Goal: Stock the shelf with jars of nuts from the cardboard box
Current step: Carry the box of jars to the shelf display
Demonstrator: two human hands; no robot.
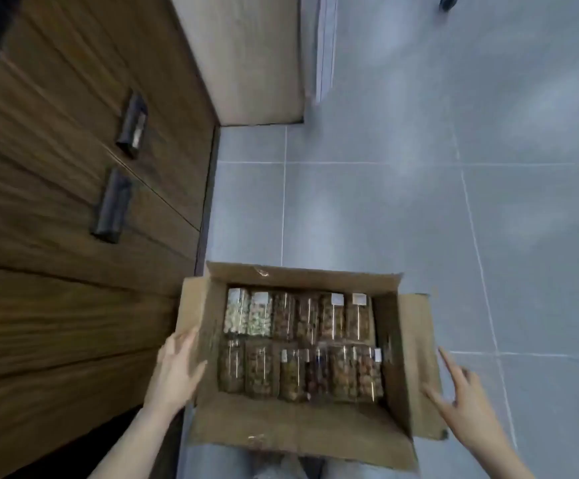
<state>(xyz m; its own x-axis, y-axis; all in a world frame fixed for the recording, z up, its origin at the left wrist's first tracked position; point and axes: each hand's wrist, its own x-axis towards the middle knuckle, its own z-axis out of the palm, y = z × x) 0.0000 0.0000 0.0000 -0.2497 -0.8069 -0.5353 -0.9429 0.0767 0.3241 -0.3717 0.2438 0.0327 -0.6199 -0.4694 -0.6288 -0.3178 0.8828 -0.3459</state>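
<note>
Low in the frame, an open cardboard box (pixel 302 426) holds two rows of lying jars (pixel 302 344); left hand (pixel 177 371) touches its flap, right hand (pixel 464 406) beside it, fingers spread.

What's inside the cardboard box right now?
The cardboard box holds clear jars of nuts lying on their sides in two rows, about six each. Anything beneath that layer is covered. Neither the left hand nor the right hand holds a jar.

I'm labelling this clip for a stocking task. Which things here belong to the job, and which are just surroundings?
Part of the job:
- cardboard box, flaps open, on the floor
- jars of nuts, lying in two rows inside
- left hand and right hand, open at the box's side flaps

Just surroundings:
- wooden cabinet with dark handles
- grey tiled floor
</note>
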